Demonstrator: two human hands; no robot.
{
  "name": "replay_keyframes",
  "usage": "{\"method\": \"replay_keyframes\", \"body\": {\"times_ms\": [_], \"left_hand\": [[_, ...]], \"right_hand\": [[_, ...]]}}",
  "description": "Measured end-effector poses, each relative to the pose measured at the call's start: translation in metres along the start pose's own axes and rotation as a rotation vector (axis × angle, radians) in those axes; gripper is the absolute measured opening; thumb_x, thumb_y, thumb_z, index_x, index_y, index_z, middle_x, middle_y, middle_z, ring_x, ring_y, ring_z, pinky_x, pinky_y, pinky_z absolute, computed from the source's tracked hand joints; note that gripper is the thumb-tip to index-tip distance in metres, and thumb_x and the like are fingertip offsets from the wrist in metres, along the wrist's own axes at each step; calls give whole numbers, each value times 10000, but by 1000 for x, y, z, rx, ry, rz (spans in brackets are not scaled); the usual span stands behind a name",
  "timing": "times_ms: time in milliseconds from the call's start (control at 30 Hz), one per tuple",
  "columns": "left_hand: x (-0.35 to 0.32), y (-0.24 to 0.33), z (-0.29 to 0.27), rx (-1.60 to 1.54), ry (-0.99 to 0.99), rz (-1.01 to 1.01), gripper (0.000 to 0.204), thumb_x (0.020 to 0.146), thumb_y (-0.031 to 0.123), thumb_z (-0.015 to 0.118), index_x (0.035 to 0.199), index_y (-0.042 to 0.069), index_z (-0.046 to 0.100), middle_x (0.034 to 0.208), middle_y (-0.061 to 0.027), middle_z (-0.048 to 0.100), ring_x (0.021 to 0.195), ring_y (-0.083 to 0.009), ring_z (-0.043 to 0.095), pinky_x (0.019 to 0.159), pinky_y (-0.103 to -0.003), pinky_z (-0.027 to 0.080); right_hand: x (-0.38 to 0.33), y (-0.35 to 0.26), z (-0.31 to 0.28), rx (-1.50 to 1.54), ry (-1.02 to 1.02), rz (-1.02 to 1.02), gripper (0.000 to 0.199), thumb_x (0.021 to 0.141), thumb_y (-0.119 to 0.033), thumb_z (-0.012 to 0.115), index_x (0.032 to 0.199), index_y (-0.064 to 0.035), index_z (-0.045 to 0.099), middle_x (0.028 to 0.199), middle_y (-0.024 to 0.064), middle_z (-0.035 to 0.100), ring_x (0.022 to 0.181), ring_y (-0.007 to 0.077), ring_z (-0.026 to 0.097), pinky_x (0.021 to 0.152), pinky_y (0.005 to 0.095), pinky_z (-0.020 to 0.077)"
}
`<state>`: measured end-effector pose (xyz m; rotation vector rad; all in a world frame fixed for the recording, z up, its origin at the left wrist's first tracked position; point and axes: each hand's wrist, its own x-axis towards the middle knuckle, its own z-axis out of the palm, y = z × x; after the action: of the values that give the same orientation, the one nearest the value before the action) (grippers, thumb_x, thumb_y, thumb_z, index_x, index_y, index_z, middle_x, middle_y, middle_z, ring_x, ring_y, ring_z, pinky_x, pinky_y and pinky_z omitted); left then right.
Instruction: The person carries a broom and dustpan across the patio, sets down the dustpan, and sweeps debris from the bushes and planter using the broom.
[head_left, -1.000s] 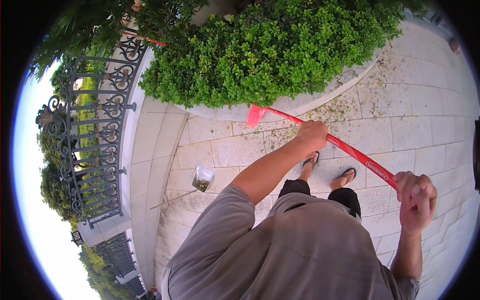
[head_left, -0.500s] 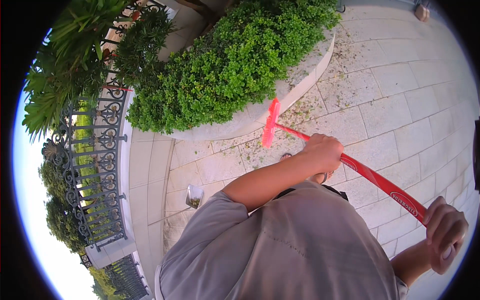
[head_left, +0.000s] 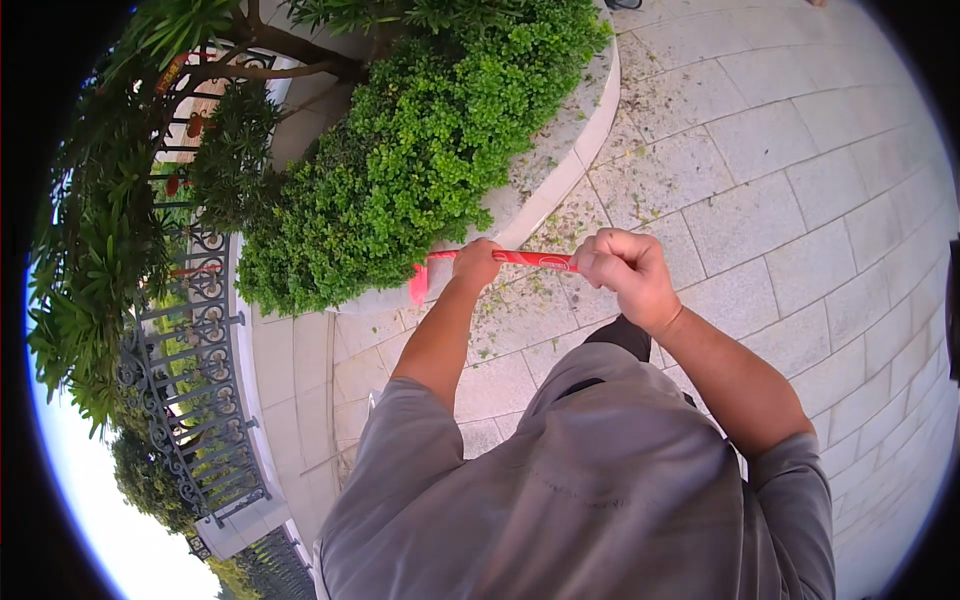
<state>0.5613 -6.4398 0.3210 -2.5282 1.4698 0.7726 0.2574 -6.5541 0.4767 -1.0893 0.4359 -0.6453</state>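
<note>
A red broom handle (head_left: 528, 259) runs nearly level across the view in front of me. My left hand (head_left: 476, 263) is closed round it close to the broom's head. Around the handle's other end my right hand (head_left: 627, 272) is closed, bent at the wrist. The pinkish-red broom head (head_left: 418, 285) lies just beyond my left hand, by the planter's edge under the bush, and is partly hidden. Scattered leaf bits (head_left: 545, 235) cover the paving along the planter.
A leafy green bush (head_left: 400, 170) fills a planter with a pale stone rim (head_left: 565, 195). A dark iron fence (head_left: 200, 400) and a tree branch (head_left: 310, 60) stand at the left. Pale stone paving (head_left: 760, 230) stretches away to the right.
My right hand has come in from the far lower right toward the middle. My left hand and the broom head have moved left. The handle has turned from slanting to nearly level.
</note>
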Motion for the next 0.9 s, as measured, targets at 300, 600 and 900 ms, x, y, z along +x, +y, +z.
{"method": "replay_keyframes", "body": {"times_ms": [300,600,900], "left_hand": [[119,197,-44,57,-184,224,230,827,75,647,979,179,785,1045,-109,730,1001,-318,692,868,-420,546],[88,365,-57,53,-245,514,162,804,106,654,910,45,760,1021,-171,718,997,-355,697,881,-462,535],[28,439,-108,-124,-192,401,149,815,97,641,906,61,752,973,-174,722,978,-373,701,844,-470,546]], "right_hand": [[-2,-99,-138,14,261,-116,209,849,-6,509,656,-32,432,636,55,495,662,201,472,821,418,474],[-66,-225,-219,-68,378,-124,226,853,-75,507,658,-115,401,550,-4,399,556,162,397,805,429,437],[-65,-338,-283,-246,7,-165,225,810,-158,627,661,-141,459,549,-21,497,492,151,464,706,386,443]]}}
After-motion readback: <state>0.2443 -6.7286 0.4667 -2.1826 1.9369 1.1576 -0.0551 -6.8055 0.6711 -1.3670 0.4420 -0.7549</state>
